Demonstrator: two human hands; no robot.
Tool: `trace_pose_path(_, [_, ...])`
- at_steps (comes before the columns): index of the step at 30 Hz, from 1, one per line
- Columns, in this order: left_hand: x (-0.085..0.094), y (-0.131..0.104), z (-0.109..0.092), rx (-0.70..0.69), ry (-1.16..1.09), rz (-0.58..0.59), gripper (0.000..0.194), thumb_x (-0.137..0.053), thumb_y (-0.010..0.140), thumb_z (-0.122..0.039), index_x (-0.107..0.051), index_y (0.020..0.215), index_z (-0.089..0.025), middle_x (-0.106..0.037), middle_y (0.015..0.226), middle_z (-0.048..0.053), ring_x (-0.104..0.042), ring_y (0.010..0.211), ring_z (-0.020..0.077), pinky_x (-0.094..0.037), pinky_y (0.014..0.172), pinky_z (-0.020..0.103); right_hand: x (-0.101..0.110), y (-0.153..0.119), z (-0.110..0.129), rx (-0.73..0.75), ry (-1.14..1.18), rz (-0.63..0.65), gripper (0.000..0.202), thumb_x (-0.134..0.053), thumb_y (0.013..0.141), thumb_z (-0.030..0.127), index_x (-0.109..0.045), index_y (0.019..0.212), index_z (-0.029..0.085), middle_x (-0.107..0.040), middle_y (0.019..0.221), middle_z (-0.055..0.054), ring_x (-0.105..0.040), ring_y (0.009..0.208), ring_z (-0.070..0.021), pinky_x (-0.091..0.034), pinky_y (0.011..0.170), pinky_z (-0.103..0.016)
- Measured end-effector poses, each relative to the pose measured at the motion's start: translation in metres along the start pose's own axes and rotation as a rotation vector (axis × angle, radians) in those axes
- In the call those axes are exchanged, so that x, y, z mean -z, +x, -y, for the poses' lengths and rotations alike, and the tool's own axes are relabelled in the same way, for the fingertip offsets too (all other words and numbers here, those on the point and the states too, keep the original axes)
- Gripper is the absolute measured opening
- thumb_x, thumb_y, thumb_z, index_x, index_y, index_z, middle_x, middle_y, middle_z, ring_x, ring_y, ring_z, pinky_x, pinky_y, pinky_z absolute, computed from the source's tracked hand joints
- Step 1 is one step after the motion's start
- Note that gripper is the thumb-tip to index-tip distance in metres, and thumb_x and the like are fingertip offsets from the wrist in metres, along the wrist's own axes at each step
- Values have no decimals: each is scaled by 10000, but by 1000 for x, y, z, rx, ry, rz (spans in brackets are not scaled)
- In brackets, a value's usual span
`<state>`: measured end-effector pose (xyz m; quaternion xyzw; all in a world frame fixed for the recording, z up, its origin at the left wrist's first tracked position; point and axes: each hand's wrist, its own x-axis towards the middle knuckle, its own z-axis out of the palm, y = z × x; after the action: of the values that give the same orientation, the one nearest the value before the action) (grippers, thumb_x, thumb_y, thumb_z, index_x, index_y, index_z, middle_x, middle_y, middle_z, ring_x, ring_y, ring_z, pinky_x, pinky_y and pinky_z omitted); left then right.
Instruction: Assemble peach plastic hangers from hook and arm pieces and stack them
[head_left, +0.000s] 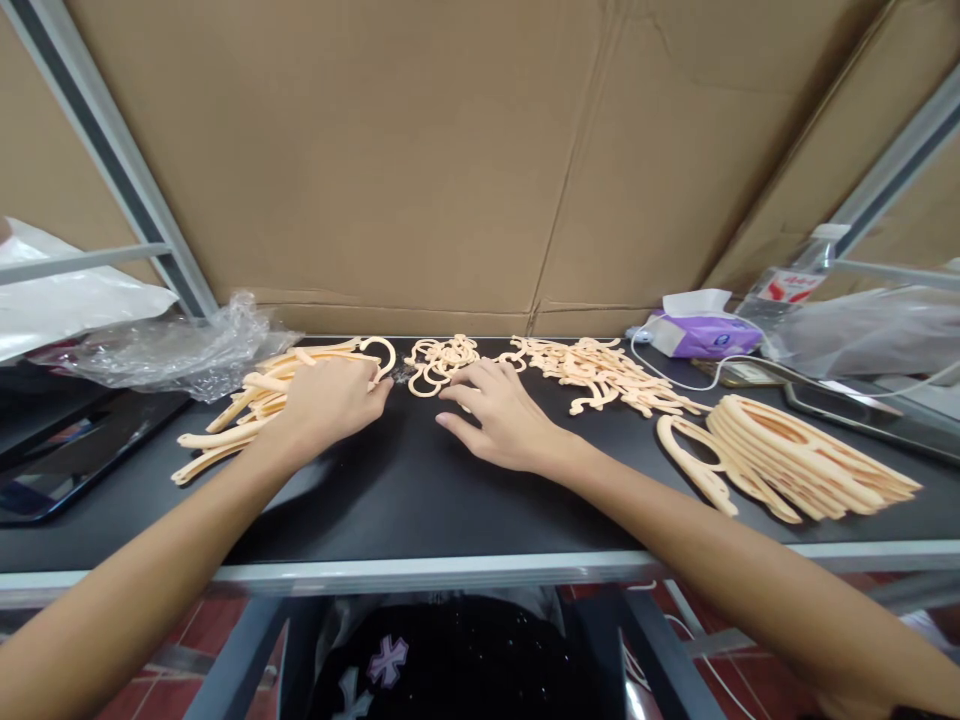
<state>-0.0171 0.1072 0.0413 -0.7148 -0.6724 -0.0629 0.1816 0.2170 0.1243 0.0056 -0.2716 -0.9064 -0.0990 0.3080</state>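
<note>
My left hand [334, 395] is closed, its fingers curled down at a pile of long beige plastic hanger arms [255, 400]. A beige curved hook end [381, 350] shows just beyond its knuckles. What those fingers grip is hidden. My right hand [499, 415] is open, fingers apart, reaching over the near side of a small heap of beige plastic hooks [442, 358]. Right of that hand lies a loose pile of slim beige plastic pieces [600, 370]. A neat stack of beige hanger parts with oval openings [810, 455] rests at the table's right.
Clear plastic wrap [195, 350] and a dark phone [67, 460] lie on the left. At the back right are a purple tissue pack [701, 330], a white cable [675, 382] and a bottle [799, 275]. Cardboard [375, 160] walls off the back of the black table [420, 500].
</note>
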Motion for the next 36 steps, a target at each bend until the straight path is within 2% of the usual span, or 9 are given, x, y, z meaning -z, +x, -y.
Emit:
trace_pose_path(9, [4, -1, -5, -62, -135, 38, 453, -401, 913, -521, -652, 737, -187, -710, 767, 105, -655, 737, 289, -349, 588, 313, 1, 0, -1, -1, 9, 12, 244, -575, 953, 346, -694, 1056, 160, -665, 1115, -128, -538, 1088, -258, -360, 968, -435])
trace_pose_path(14, [3, -2, -13, -256, -544, 63, 437, -453, 899, -523, -636, 696, -181, -647, 641, 21, -563, 593, 170, -335, 568, 271, 1, 0, -1, -6, 5, 8, 241, -547, 967, 330, -695, 1049, 159, -665, 1111, -126, -535, 1079, -252, -355, 960, -424])
trace_pose_path(17, [2, -2, -15, -277, -734, 43, 423, -489, 893, -526, -657, 730, -175, -636, 626, -7, -515, 555, 132, -336, 548, 246, 2, 0, 0, -6, 3, 14, 241, -526, 977, 315, -701, 1046, 163, -665, 1114, -124, -529, 1077, -250, -347, 956, -426])
trace_pose_path(21, [-4, 1, -10, -228, -710, -54, 381, -521, 897, -507, -663, 764, -180, -612, 613, -19, -482, 538, 124, -304, 522, 245, 2, 0, 3, 12, 11, 79, 272, -514, 987, 322, -705, 1096, 163, -658, 1135, -117, -514, 1091, -249, -341, 942, -426])
trace_pose_path(23, [-8, 2, -9, -217, -669, -66, 361, -534, 894, -501, -665, 775, -186, -574, 581, -27, -467, 528, 125, -291, 517, 248, 2, 1, 7, 30, 23, 143, 286, -503, 995, 333, -714, 1117, 184, -657, 1152, -113, -498, 1111, -254, -339, 931, -431])
trace_pose_path(27, [-10, 2, -9, -254, -656, -51, 355, -503, 915, -478, -699, 841, -192, -569, 578, -26, -466, 523, 129, -301, 526, 254, 5, 2, 10, 53, 24, 214, 249, -518, 975, 251, -753, 1051, 225, -666, 1142, -100, -479, 1125, -257, -322, 925, -436])
trace_pose_path(32, [-9, 0, -11, -297, -772, -11, 349, -491, 910, -434, -721, 968, -179, -687, 742, 12, -560, 599, 149, -397, 579, 252, 12, 3, 2, -54, -52, 174, 170, -571, 805, 114, -724, 771, 181, -684, 951, -90, -513, 1022, -246, -304, 905, -435])
trace_pose_path(34, [-10, 0, -12, -313, -804, 30, 343, -503, 900, -425, -720, 984, -173, -702, 788, 21, -582, 617, 153, -429, 598, 255, 13, 3, 0, -103, -49, 174, 143, -581, 792, 130, -714, 765, 175, -682, 899, -84, -525, 994, -241, -308, 903, -432])
trace_pose_path(36, [-12, 0, -13, -330, -820, 56, 342, -505, 901, -416, -720, 1003, -170, -714, 835, 32, -600, 638, 157, -457, 624, 260, 13, 3, 0, -97, -13, 184, 156, -575, 833, 168, -730, 816, 171, -689, 911, -84, -540, 990, -234, -319, 908, -427])
